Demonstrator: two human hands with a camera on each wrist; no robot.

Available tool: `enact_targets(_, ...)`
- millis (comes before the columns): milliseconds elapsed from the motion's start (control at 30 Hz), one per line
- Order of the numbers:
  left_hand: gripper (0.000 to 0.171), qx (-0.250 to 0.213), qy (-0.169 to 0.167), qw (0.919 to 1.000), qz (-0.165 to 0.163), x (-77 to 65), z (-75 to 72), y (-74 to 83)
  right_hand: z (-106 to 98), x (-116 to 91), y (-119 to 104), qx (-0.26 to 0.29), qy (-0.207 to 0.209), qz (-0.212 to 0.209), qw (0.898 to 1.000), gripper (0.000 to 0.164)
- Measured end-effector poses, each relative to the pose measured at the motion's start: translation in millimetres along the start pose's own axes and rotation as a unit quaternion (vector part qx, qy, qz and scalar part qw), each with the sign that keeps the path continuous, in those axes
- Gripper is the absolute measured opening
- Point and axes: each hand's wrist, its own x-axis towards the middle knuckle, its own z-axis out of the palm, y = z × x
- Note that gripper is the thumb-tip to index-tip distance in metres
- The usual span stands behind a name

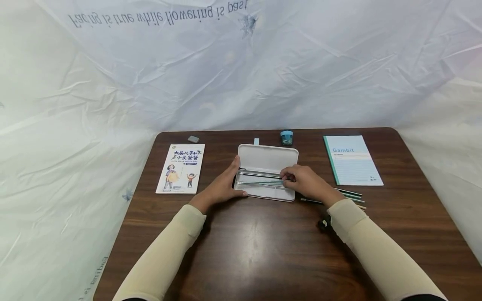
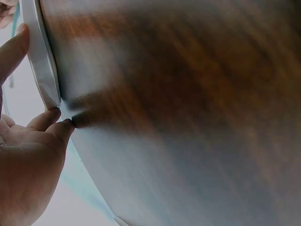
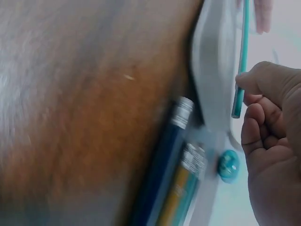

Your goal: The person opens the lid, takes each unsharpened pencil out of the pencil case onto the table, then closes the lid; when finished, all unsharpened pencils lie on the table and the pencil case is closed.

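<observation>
A white metal pencil case (image 1: 269, 193) lies with its lid (image 1: 268, 156) raised, and at least one dark pencil (image 1: 260, 175) is inside. My left hand (image 1: 220, 186) holds the case's left end, with the thumb at the front corner and the fingers along the side. Over the tray, my right hand (image 1: 306, 182) pinches a green pencil (image 3: 242, 56) near one end between thumb and finger. The pencil runs lengthwise across the case; whether it touches the bottom I cannot tell. Several pencils (image 1: 352, 196) lie on the table beside the right wrist, partly covered by the forearm.
A picture book (image 1: 180, 169) lies left on the brown table (image 1: 244, 251), with a grey eraser (image 1: 193, 139) behind it. Behind the case is a small blue-lidded container (image 1: 286, 138). A notebook (image 1: 354, 161) lies right. A small dark object (image 1: 323, 225) sits by the right sleeve.
</observation>
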Motion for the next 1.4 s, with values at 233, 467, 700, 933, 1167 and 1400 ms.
enact_targets(233, 0.134, -0.007, 0.000, 1.0000, 0.000, -0.8, 0.4, -0.4, -35, -45, 20, -0.017, 0.056, 0.016, 0.998, 0.021)
enact_targets(467, 0.132, -0.002, 0.002, 1.0000, 0.007, 1.0, -1.1, -2.6, -47, -119, 60, -0.066, 0.046, 0.098, 0.992, 0.016)
enact_targets(700, 0.132, 0.001, 0.005, 1.0000, 0.009, 0.7, -2.4, -3.6, -43, -155, 80, -0.087, 0.056, 0.117, 0.988, 0.015)
enact_targets(933, 0.133, -0.001, 0.001, 1.0000, 0.003, 0.3, -0.2, -3.5, -43, -142, 72, -0.078, 0.048, 0.132, 0.987, 0.018)
enact_targets(1167, 0.133, 0.001, 0.003, 1.0000, 0.004, -0.4, -2.2, -6.1, -32, -73, 29, -0.061, 0.053, 0.031, 0.996, 0.020)
enact_targets(1400, 0.135, 0.003, -0.002, 1.0000, 0.004, 0.8, 0.1, -3.7, -8, -15, 3, -0.019, 0.006, 0.015, 1.000, 0.023)
